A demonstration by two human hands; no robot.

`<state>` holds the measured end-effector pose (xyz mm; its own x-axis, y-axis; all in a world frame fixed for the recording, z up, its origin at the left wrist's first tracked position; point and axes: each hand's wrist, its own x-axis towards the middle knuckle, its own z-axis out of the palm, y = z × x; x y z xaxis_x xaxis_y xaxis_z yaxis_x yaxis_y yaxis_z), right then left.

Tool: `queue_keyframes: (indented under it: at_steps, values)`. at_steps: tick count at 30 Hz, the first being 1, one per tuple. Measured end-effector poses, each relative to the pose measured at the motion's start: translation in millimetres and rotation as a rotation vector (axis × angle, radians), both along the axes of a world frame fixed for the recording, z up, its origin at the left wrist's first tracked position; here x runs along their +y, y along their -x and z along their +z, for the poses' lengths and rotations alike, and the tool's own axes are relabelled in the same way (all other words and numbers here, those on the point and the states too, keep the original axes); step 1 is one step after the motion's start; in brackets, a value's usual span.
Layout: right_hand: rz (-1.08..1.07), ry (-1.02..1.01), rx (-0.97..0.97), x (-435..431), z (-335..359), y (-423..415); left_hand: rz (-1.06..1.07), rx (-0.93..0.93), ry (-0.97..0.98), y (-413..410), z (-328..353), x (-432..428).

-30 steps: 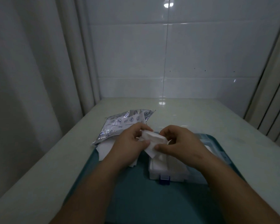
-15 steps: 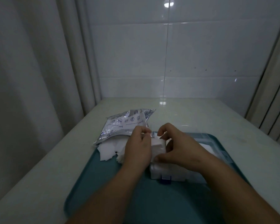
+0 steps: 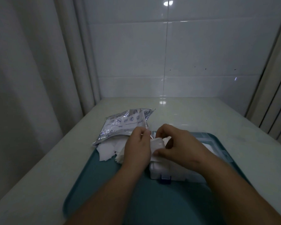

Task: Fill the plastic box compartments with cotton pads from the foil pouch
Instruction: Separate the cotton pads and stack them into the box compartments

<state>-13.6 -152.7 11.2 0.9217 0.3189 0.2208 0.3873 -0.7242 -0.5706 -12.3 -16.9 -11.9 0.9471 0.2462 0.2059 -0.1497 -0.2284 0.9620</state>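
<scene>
A clear plastic box with a blue latch stands on a teal tray; white pads fill the part I can see. Over its left end I hold a small stack of white cotton pads between both hands. My left hand grips the stack's left side, and my right hand pinches it from the right with thumb below and fingers curled on top. The silver foil pouch lies behind my left hand, with loose white pads spilling from its mouth onto the tray's edge.
The tray sits on a pale tabletop that meets a tiled wall behind. A curtain hangs along the left side, and vertical blinds stand at the right. The box's open lid lies behind my right hand.
Both hands have lowered the stack of pads from above the box down onto its left end, and my left hand has turned more over the stack.
</scene>
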Motion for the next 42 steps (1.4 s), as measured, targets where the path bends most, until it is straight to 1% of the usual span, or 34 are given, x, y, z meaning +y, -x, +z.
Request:
queue_keyframes:
  at_steps: [3,5,8,10,12,14,16,18,21,24,27,29,33,37,42]
  values:
    - [-0.03,-0.058,0.022,-1.0,-0.6,-1.1,-0.059,0.019,0.049,2.8,4.0,-0.1]
    - [-0.067,-0.122,0.042,-2.2,-0.1,-3.3,-0.096,0.013,0.125,2.6,6.0,3.0]
    - [-0.102,-0.322,0.114,-4.5,1.6,-5.7,-0.193,0.041,0.298,0.7,8.4,10.8]
    - [-0.116,-0.42,0.173,-6.4,3.0,-5.6,-0.305,0.072,0.357,-1.7,9.9,16.5]
    - [-0.117,-0.48,0.204,-7.8,3.5,-5.7,-0.422,0.097,0.308,-4.1,9.0,21.6]
    - [-0.117,-0.516,0.204,-7.3,3.3,-6.0,-0.468,0.101,0.209,-6.0,6.9,27.2]
    - [-0.12,-0.504,0.175,-6.3,1.5,-7.2,-0.493,0.107,0.198,-7.2,5.4,31.6]
    - [-0.125,-0.466,0.138,-6.4,-0.1,-8.4,-0.513,0.117,0.241,-8.2,5.2,33.1]
    - [-0.131,-0.471,0.115,-8.3,-1.1,-10.5,-0.543,0.118,0.308,-7.4,6.7,32.1]
    - [-0.178,-0.439,0.089,-6.8,-3.2,-12.0,-0.549,0.13,0.328,-6.8,6.4,31.5]
    - [-0.244,-0.37,-0.067,-6.6,-4.4,-12.5,-0.506,0.14,0.339,-7.4,5.3,31.1]
    - [-0.241,-0.335,-0.121,-7.8,-2.5,-11.1,-0.498,0.136,0.361,-7.8,4.9,30.3]
    - [-0.192,-0.276,-0.04,-5.3,-3.3,-8.6,-0.538,0.126,0.402,-7.0,4.2,29.7]
    - [-0.191,-0.302,-0.008,-5.4,-2.9,-9.9,-0.574,0.127,0.389,-5.7,2.6,26.8]
    - [-0.167,-0.397,0.025,-6.9,-1.1,-9.3,-0.521,0.135,0.361,-7.8,1.8,26.6]
